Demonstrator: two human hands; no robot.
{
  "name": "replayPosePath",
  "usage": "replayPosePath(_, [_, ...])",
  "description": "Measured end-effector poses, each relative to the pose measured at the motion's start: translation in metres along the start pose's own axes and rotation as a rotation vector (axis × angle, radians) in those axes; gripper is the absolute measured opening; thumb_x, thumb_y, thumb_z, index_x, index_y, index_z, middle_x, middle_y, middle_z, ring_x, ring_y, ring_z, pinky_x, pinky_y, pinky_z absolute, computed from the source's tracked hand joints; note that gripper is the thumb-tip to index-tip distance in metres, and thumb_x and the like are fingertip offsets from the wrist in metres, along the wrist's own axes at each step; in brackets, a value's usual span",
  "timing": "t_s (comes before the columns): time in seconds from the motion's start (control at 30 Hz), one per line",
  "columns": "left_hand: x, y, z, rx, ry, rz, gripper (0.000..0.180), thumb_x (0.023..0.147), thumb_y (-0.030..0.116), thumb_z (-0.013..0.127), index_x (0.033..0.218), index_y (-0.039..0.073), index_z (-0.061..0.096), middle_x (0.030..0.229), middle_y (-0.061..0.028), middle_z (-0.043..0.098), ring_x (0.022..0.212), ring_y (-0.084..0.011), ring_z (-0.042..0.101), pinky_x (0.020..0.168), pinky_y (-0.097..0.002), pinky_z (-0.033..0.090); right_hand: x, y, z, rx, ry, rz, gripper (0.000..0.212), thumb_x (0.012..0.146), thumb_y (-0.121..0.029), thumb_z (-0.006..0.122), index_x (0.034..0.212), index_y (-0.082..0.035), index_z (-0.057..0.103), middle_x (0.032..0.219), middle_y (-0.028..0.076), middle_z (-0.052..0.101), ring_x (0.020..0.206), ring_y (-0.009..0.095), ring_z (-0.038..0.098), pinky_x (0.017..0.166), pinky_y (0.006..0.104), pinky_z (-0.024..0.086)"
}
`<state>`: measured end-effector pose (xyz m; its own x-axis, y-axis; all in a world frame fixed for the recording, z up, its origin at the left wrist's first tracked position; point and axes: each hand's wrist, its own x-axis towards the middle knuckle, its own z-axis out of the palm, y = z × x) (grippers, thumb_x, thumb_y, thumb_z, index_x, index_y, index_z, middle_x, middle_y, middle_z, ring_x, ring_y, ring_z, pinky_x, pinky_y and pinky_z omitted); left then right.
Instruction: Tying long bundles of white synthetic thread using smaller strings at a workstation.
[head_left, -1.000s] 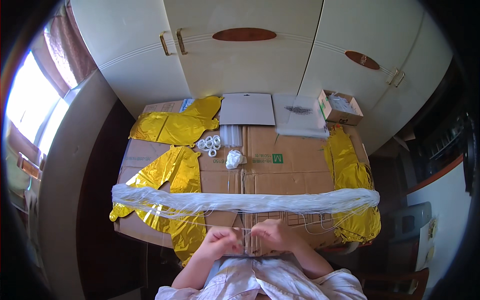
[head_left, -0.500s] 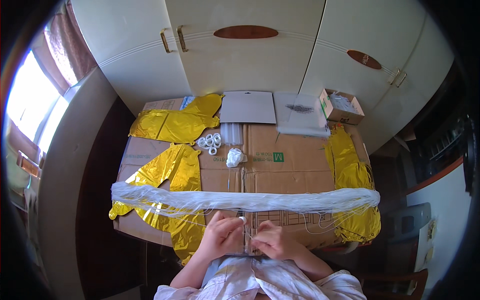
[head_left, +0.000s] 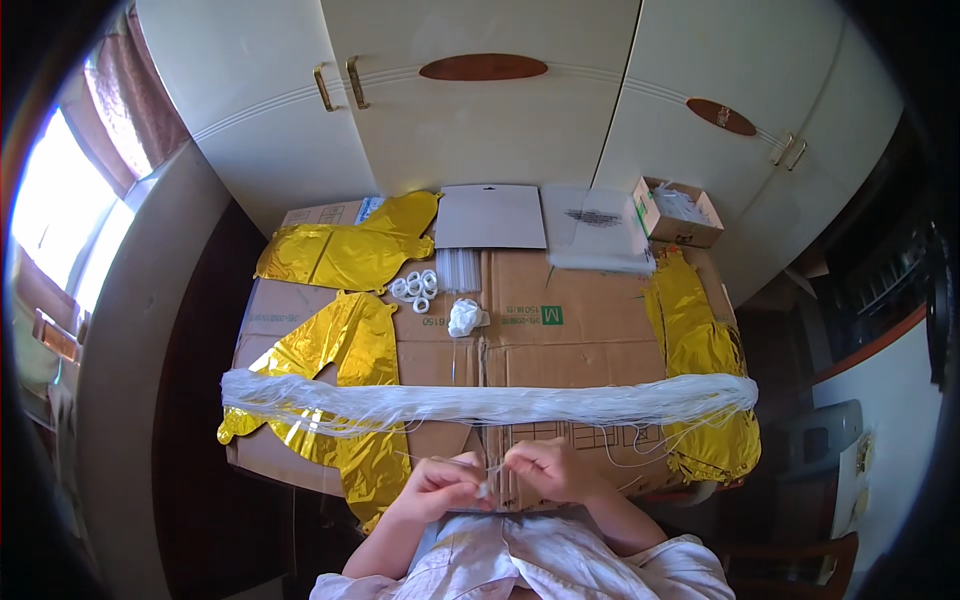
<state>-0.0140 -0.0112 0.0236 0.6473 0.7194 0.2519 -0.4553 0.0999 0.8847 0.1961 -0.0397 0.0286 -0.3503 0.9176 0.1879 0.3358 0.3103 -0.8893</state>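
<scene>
A gold sheet point(head_left: 368, 350) lies partly under the left end of the long white string bundle point(head_left: 490, 404). Below the bundle, the left hand point(head_left: 440, 487) grips a small white thing point(head_left: 483, 491); the right hand point(head_left: 550, 471) pinches thin string point(head_left: 494, 468).

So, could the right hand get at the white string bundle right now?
Probably yes: the right hand sits just short of the white string bundle, with cardboard between them and nothing standing in the way.

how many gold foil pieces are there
3 visible on the cardboard: one gold foil piece back left, one front left, one right. More may be hidden underneath.
</scene>
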Motion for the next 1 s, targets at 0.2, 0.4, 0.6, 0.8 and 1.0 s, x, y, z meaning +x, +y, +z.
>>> replayPosePath(0.2, [0.013, 0.006, 0.002, 0.787, 0.098, 0.016, 0.014, 0.081, 0.006, 0.059, 0.089, 0.0, 0.068, 0.079, -0.0065, 0.067, 0.072, -0.0153, 0.049, 0.069, -0.0268, 0.04, -0.005, -0.011, 0.001, 0.103, 0.01, -0.09, 0.01, 0.087, -0.017, 0.056, 0.085, -0.007, 0.06, 0.069, 0.013, 0.061, 0.06, 0.03, 0.062, 0.052, 0.0362, 0.047])
replayPosePath(0.4, [0.007, -0.006, 0.002, 0.451, 0.206, 0.014, 0.013, 0.079, 0.004, 0.059, 0.086, 0.0, 0.069, 0.077, -0.0057, 0.067, 0.074, -0.0158, 0.051, 0.068, -0.0318, 0.04, -0.001, -0.001, 0.014, -0.141, 0.078, -0.132, 0.009, 0.084, -0.015, 0.059, 0.084, -0.006, 0.058, 0.07, 0.01, 0.061, 0.06, 0.026, 0.062, 0.051, 0.0352, 0.047])
replayPosePath(0.6, [0.011, -0.01, 0.002, 0.902, 0.145, 0.156, 0.024, 0.072, 0.001, 0.062, 0.095, 0.0, 0.068, 0.074, -0.0042, 0.065, 0.071, -0.0157, 0.05, 0.065, -0.0271, 0.041, 0.005, -0.012, 0.001, -0.076, 0.242, -0.188, 0.005, 0.083, -0.011, 0.059, 0.082, -0.006, 0.057, 0.067, 0.009, 0.059, 0.056, 0.025, 0.06, 0.05, 0.0349, 0.047])
replayPosePath(0.8, [0.004, -0.015, 0.002, 0.032, 0.25, -0.018, 0.026, 0.079, -0.001, 0.058, 0.104, -0.002, 0.065, 0.078, -0.0065, 0.064, 0.078, -0.0154, 0.05, 0.071, -0.0291, 0.042, 0.003, 0.0, 0.02, -0.165, 0.155, -0.192, 0.003, 0.082, -0.009, 0.059, 0.082, -0.006, 0.059, 0.063, 0.01, 0.057, 0.054, 0.026, 0.058, 0.05, 0.0344, 0.045])
replayPosePath(1.0, [0.005, 0.0, -0.002, 0.716, 0.088, -0.038, 0.016, 0.08, -0.001, 0.057, 0.093, -0.003, 0.066, 0.078, -0.0075, 0.064, 0.073, -0.0152, 0.052, 0.068, -0.0286, 0.043, 0.01, -0.011, 0.006, -0.191, 0.266, -0.266, 0.004, 0.083, -0.01, 0.059, 0.081, -0.006, 0.059, 0.063, 0.008, 0.056, 0.055, 0.024, 0.057, 0.05, 0.0336, 0.045])
